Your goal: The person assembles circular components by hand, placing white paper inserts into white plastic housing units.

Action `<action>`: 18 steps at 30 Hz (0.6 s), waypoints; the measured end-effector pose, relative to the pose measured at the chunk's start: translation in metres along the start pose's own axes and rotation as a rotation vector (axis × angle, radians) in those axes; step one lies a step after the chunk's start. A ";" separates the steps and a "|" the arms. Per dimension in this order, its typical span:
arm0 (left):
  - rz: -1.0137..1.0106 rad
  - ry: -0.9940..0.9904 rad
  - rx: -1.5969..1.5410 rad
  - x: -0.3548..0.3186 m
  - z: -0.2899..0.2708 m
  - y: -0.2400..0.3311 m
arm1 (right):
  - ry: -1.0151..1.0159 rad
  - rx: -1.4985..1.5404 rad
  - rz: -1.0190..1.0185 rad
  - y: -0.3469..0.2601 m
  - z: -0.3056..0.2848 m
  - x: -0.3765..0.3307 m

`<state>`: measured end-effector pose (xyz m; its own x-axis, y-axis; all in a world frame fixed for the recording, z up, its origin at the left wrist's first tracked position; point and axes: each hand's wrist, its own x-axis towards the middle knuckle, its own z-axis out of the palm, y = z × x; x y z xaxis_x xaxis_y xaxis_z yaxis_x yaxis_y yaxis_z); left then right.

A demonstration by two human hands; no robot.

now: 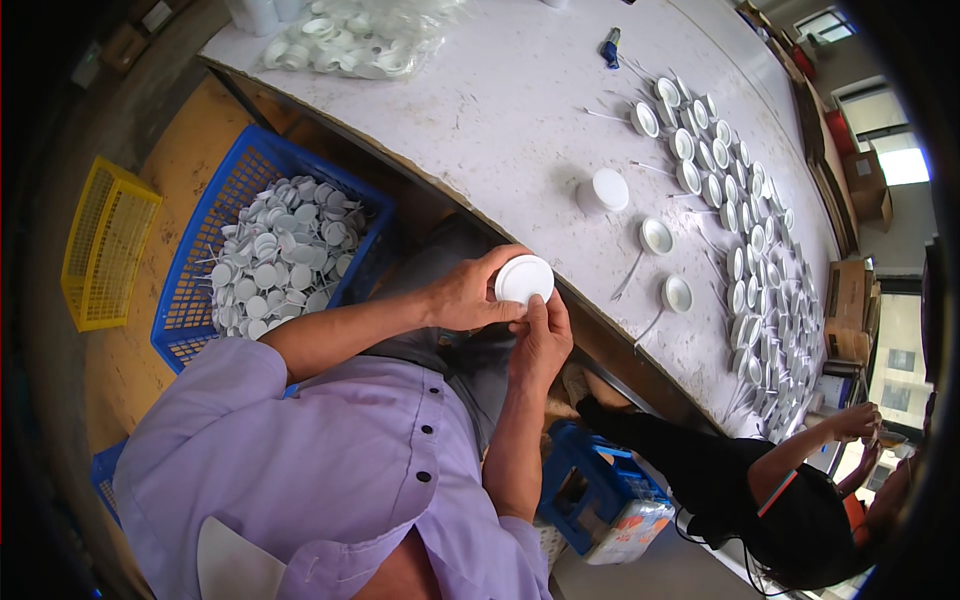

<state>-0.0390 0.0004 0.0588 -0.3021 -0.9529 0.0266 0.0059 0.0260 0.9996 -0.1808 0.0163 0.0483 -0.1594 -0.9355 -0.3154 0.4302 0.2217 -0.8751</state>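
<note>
A round white plastic piece (pixel 525 278) with a smooth disc face sits between my two hands, just off the table's near edge. My left hand (pixel 468 298) is closed around its left side. My right hand (pixel 545 335) presses thumb and fingers against its lower right rim. Closest to them on the table (pixel 470 130) are two white round cups with thin leads, a farther one (pixel 656 236) and a nearer one (pixel 677 293). A short white cylinder (pixel 604 192) stands beyond these cups. The underside of the held piece is hidden.
Several similar white cups (pixel 738 190) with leads cover the table's right. A clear bag (pixel 365 40) of white parts lies far left, a blue-handled tool (pixel 611 48) farther back. A blue basket (pixel 190 260) holds white discs, beside a yellow basket (pixel 108 245). A co-worker (pixel 800 500) is at right.
</note>
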 end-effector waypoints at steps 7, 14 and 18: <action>0.006 0.123 0.087 0.003 0.005 -0.008 | 0.002 -0.038 -0.008 0.003 -0.001 0.004; -0.103 0.078 0.137 0.001 0.002 0.000 | -0.020 -0.009 -0.010 0.006 0.000 0.006; -0.070 0.092 0.114 0.001 0.002 -0.002 | -0.026 0.006 0.006 0.008 0.000 0.007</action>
<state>-0.0412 0.0002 0.0572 -0.2095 -0.9771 -0.0382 -0.1223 -0.0126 0.9924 -0.1785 0.0121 0.0391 -0.1334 -0.9411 -0.3107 0.4367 0.2256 -0.8709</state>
